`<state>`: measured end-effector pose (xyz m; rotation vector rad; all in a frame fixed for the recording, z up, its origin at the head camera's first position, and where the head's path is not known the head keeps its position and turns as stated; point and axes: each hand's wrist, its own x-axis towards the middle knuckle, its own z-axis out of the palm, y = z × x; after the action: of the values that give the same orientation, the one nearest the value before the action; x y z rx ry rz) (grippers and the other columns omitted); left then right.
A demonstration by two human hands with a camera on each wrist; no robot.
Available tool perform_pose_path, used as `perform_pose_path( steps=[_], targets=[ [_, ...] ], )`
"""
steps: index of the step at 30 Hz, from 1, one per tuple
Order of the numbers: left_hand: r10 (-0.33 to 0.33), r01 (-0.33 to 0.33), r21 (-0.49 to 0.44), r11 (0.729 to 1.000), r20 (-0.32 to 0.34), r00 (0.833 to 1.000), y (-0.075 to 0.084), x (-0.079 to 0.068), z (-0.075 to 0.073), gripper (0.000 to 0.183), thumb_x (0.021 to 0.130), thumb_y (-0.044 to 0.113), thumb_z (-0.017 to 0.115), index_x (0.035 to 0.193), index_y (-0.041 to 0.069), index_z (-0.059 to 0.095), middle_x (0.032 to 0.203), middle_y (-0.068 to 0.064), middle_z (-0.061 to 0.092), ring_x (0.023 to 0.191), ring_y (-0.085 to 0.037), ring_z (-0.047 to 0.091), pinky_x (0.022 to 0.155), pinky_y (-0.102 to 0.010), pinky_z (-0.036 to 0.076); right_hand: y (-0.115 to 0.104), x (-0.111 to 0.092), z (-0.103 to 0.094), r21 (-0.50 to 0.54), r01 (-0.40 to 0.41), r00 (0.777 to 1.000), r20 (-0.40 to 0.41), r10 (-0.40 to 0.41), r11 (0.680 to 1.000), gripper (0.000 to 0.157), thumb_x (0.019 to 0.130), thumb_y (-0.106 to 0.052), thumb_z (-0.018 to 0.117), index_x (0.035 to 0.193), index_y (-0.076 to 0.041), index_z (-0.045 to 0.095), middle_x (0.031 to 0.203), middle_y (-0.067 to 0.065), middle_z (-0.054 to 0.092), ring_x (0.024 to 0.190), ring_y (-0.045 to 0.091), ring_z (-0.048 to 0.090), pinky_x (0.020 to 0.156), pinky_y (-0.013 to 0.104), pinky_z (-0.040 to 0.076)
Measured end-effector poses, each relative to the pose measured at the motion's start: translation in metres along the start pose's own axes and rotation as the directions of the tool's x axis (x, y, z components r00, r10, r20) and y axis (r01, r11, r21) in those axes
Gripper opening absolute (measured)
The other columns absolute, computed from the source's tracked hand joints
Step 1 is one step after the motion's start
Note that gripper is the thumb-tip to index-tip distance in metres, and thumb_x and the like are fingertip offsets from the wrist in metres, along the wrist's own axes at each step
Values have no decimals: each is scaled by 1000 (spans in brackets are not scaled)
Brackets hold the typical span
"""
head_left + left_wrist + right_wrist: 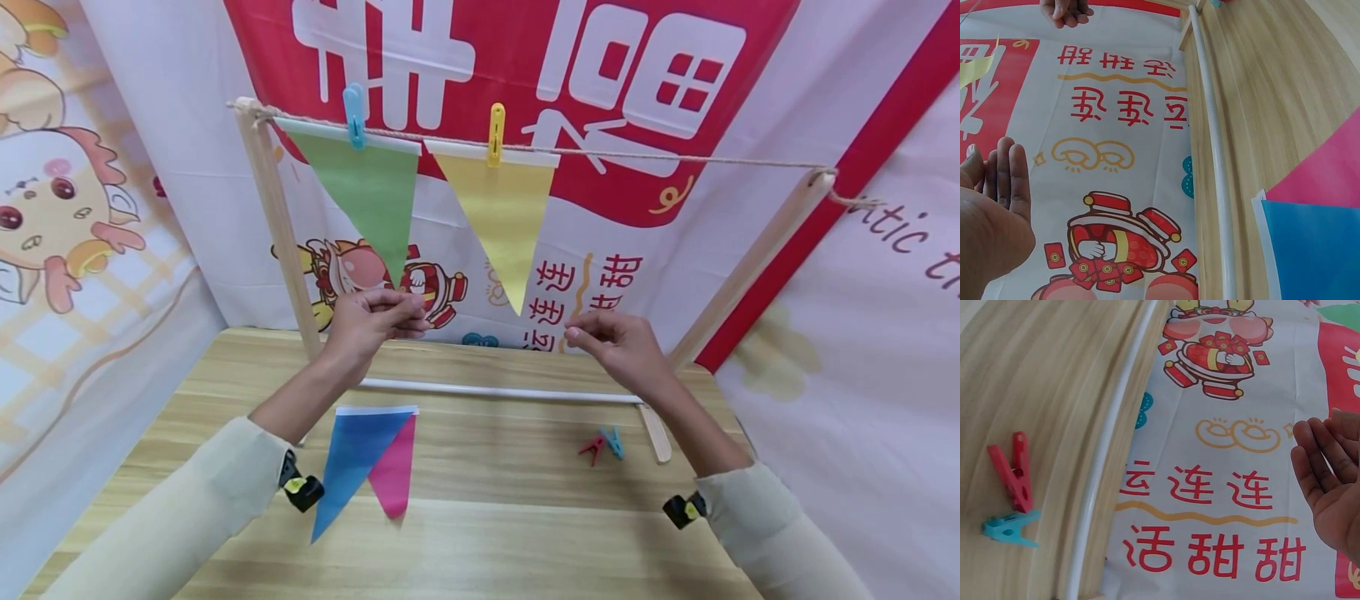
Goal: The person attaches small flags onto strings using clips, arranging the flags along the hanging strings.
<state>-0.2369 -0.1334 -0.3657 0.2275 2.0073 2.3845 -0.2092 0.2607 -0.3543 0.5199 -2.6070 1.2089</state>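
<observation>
Through the head view I have both hands raised in front of me over the far part of the tabletop (525, 542), well apart from each other. My left hand (367, 327) hangs near the lower tip of the green pennant (375, 183); its fingers lie side by side, loosely bent, with the thumb close to them, and I cannot tell whether thumb and fingertips meet. My right hand (621, 346) is to the right of the yellow pennant's (506, 208) tip, its fingers loosely bent and the thumb near the index finger; again I cannot tell whether they touch. Both pennants hang point down, side by side, from a string (697, 158) tied between a left wooden post (279, 217) and a right wooden post (757, 258). A blue clip (355, 117) grips the green one's white top band at the string, and a yellow clip (496, 133) grips the other. Below, a white rod (495, 390) runs between the posts, near the tabletop's far edge. Toward the left edge I see a blue pennant (360, 450) lying partly over a pink pennant (397, 475); toward the right edge, a red clip (593, 450) lies just beside a light-blue clip (613, 442). A printed cloth (600, 196) hangs behind.
</observation>
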Motion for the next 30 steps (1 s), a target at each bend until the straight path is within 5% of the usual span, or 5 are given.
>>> perform_pose_path(
  steps=[8,12,20,30],
  targets=[
    [-42,42,24,999,-18,999,-8,-3,-5,43,105,27,83,131,-6,76,96,-7,88,87,-15,87,90,-38,72,11,-8,4,0,-37,999,15,37,999,20,110,-28,78,115,-10,85,105,9,85,84,18,71,68,23,56],
    [-68,68,18,998,-33,997,-12,-5,-8,37,104,27,83,126,-2,77,95,-2,88,88,-15,87,89,-37,72,16,-12,5,-1,-47,999,12,47,999,17,109,-28,79,113,-13,85,102,8,84,83,25,70,66,23,55],
    [-76,78,53,996,-34,997,-23,-8,-14,42,106,27,81,132,-6,75,100,-1,89,91,-15,88,89,-36,72,24,-20,9,-5,-57,998,9,57,998,18,109,-26,79,114,-9,86,106,10,85,82,10,71,66,23,55],
    [-77,79,47,996,-41,996,-32,-12,-23,35,108,22,79,130,-5,77,100,-1,88,88,-14,87,88,-38,73,31,-24,13,-12,-107,994,33,107,994,20,109,-29,79,117,-12,85,108,9,86,88,10,75,69,22,59]
  ],
)
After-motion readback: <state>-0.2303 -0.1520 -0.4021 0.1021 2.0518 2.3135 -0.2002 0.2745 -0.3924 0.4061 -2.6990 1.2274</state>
